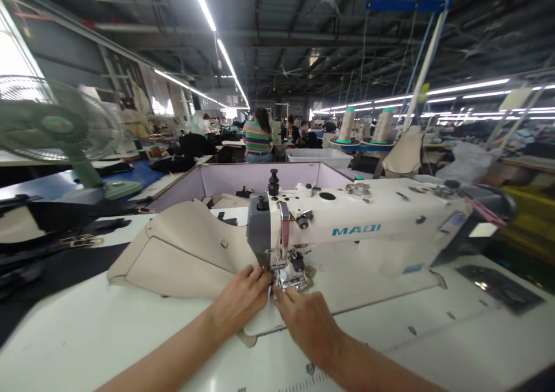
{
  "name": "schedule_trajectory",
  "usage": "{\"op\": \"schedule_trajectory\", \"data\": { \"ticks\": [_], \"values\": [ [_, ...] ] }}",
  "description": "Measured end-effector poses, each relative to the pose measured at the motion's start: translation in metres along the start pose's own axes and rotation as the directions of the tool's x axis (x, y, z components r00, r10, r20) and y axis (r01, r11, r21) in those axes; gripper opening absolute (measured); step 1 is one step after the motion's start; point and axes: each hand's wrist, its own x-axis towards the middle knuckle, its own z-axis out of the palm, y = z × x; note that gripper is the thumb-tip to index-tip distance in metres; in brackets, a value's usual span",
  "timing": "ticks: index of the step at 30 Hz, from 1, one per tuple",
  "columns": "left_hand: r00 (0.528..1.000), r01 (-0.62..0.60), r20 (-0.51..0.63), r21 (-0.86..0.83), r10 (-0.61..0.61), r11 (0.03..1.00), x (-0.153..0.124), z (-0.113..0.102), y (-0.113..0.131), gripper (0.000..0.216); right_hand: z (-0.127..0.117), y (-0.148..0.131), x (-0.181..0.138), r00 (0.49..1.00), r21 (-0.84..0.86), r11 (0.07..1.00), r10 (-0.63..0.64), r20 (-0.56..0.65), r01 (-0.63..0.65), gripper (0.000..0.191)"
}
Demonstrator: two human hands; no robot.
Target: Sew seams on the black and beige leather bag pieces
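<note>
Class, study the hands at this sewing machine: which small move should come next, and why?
Probably ease the left hand slightly back along the beige panel, for finger clearance: both it and the right hand sit close to the metal fittings of the MAQI sewing machine.

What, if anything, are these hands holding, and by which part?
The left hand is on the beige piece, at its right end by the sewing machine; the right hand is close beside. Whether either grips it cannot be told.

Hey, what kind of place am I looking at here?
Most likely a sewing workshop or factory floor: there's an industrial-looking sewing machine up front, large thread cones behind it, and other people at work under long strip lights.
</note>
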Motion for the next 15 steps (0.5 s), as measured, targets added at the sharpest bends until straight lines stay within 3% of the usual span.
{"op": "schedule_trajectory", "data": {
  "ticks": [7,12,15],
  "values": [
    [1.000,-0.013,0.012,0.045,0.012,0.999,-0.002,-0.013,0.003,0.008,-0.011,-0.001,-0.003,0.999,-0.029,0.999,-0.026,-0.028,0.025,0.007],
    [1.000,-0.013,-0.005,0.060,0.013,0.998,-0.051,-0.032,0.015,0.010,-0.012,0.002,-0.005,0.997,-0.001,0.998,-0.059,-0.043,0.059,0.012],
    [1.000,0.010,-0.019,0.055,-0.009,0.998,-0.089,-0.047,0.026,0.024,-0.008,0.004,-0.006,0.996,0.033,0.997,-0.074,-0.042,0.075,0.016]
  ]
}}
